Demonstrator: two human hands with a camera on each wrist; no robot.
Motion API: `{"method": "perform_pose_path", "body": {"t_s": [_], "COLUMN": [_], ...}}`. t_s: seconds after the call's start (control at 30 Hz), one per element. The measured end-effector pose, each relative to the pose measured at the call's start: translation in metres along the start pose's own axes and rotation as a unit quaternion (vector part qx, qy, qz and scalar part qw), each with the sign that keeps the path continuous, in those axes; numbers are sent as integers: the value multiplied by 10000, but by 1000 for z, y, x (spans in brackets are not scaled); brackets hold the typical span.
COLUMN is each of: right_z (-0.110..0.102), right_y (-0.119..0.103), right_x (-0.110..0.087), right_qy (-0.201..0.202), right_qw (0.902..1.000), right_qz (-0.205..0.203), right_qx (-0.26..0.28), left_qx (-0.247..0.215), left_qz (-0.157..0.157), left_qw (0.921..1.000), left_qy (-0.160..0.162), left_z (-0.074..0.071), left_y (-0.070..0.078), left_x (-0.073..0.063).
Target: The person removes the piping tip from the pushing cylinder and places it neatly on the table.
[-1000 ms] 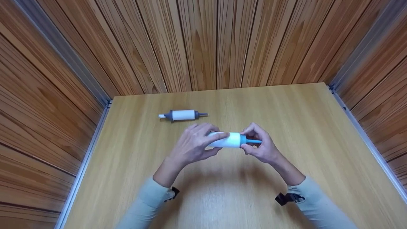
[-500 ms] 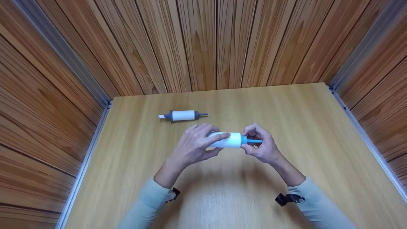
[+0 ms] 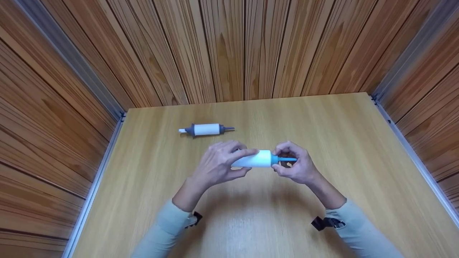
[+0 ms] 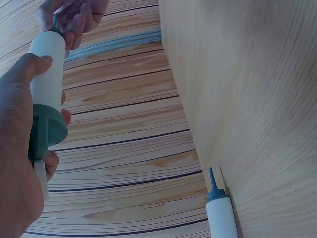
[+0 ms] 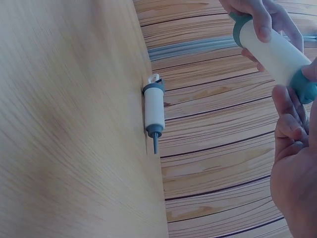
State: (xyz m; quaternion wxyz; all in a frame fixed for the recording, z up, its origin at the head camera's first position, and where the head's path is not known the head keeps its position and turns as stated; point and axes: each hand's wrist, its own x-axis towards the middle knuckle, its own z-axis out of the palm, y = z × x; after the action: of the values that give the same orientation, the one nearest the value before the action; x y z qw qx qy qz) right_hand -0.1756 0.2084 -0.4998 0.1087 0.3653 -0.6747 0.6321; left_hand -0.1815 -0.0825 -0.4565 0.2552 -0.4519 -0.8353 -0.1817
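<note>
Clearly, left fingers (image 3: 246, 153) curled round the tube (image 3: 263, 159); right fingers (image 3: 284, 171) pinched its cap (image 3: 275, 159). I judged any twist wanted steady alignment.

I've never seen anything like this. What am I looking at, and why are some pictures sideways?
There is no machine working here, just a person's two bare hands. The wide view comes from a camera on the head, looking forward and down. The other two come from a camera on each wrist, so the table looks tipped on its side there.

The left hand grips a white tube around its body. The right hand pinches the blue cap at its end, where a thin spout sticks out. A second tube, white with dark ends, lies on the table beyond the hands.
</note>
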Motion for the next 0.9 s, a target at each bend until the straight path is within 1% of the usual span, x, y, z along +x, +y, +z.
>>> {"method": "perform_pose_path", "body": {"t_s": [0.13,0.27,0.4,0.57,0.73,0.9], "right_z": [-1,-1,-1,0,-2,-4], "right_y": [0,1,3,3,3,3], "right_x": [2,1,2,4,6,4], "right_qy": [-32,-88,-155,-250,-353,-483], "right_qw": [10000,10000,9998,9994,9993,9988], "right_qz": [65,32,44,88,-40,-115], "right_qx": [-9,18,147,230,115,7], "left_qx": [102,274,357,436,417,441], "left_qz": [73,131,109,97,58,114], "left_qw": [9999,9995,9993,9990,9991,9990], "left_qy": [59,-32,-97,-91,-80,-12], "left_z": [0,0,0,-2,-2,0], "left_y": [0,2,3,3,3,4], "left_x": [2,2,2,2,2,1]}}
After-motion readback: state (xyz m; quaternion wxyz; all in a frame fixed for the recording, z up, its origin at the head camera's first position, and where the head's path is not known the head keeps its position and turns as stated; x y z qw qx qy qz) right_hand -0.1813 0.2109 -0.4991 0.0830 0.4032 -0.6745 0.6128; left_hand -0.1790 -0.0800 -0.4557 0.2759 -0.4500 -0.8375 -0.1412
